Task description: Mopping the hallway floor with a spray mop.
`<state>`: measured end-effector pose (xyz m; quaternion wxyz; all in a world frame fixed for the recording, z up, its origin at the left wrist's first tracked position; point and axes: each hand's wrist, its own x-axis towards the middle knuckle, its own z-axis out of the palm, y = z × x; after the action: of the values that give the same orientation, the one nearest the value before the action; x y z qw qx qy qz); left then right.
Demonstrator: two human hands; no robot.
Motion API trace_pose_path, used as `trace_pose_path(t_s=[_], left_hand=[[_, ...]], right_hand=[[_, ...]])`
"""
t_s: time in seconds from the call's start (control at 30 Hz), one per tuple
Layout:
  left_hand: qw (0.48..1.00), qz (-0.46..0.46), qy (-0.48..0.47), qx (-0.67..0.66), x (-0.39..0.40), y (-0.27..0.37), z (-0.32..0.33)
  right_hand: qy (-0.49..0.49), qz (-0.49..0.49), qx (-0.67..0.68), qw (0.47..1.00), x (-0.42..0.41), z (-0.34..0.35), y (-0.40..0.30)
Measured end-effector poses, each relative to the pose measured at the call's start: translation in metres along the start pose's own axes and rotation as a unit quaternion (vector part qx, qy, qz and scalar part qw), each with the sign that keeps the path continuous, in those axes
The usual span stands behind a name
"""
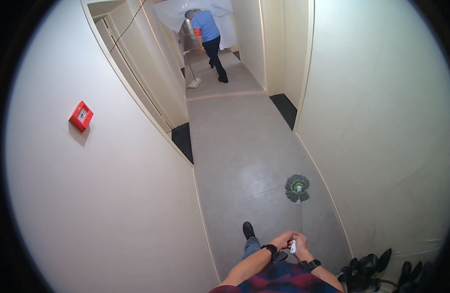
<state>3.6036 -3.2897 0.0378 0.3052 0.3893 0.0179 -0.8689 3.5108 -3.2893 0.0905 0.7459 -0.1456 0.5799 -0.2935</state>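
Note:
A mop with a round grey and green head rests on the grey corridor floor, ahead of me and near the right wall. Its pale handle runs back to my body and ends in a white grip. My left hand is closed around the upper handle. Right beside it, my right hand also grips the handle near the white end. The fingers partly hide the shaft. Both wrists wear dark bands.
Walls close in on both sides, with a red fire alarm call point at left. Dark mats lie in the doorways. Farther along, a person walks near a flat mop. A dark-leaved plant stands at lower right.

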Motion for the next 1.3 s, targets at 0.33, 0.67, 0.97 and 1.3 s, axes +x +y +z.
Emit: trace_pose_path(t_s=[0.33, 0.67, 0.97, 1.3], left_hand=[[0.987, 0.020, 0.130, 0.092, 0.029, 0.067, -0.019], [0.983, 0.076, 0.162, -0.033, -0.038, 0.136, -0.078], [0.985, 0.042, 0.159, -0.046, -0.083, 0.138, -0.141], [0.967, -0.010, 0.208, -0.148, -0.081, 0.144, -0.177]], right_hand=[[0.094, -0.064, 0.060, 0.992, 0.073, 0.052, -0.004], [0.010, -0.019, -0.068, 0.997, 0.098, 0.149, -0.005], [-0.127, 0.060, -0.254, 0.957, 0.096, 0.190, 0.026], [-0.272, 0.118, -0.447, 0.844, 0.065, 0.222, -0.026]])
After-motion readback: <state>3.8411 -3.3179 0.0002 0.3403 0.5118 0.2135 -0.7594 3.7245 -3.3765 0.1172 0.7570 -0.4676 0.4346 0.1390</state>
